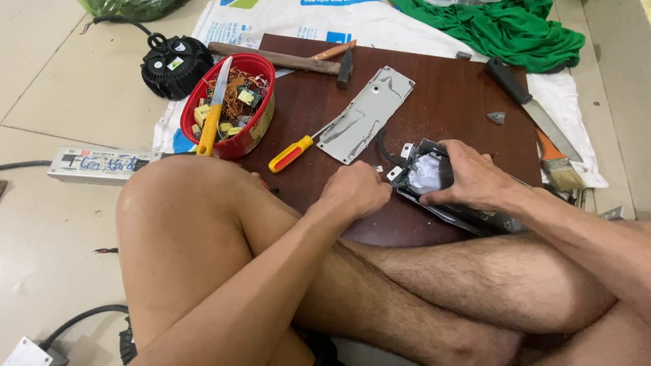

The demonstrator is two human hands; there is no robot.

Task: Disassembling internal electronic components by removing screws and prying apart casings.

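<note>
Stripping step: right hand (475, 177) clamps the opened grey electronics casing (434, 183) at 3 o'clock on the brown board (447, 95). Left hand (354, 190) is fisted at its near end, contents hidden. Next likely needs prying; screwdriver (302, 149) lies at 10 o'clock.

Two knives here: a yellow-handled knife (213, 112) standing in the red bowl (258, 132), a black-handled knife (530, 107) by the board's right edge. One hammer (285, 61), one screwdriver (293, 152), one paintbrush (559, 163). One grey metal cover plate (369, 115), one green cloth (505, 27), one black round finned housing (175, 64), one long grey driver box (102, 164).
</note>
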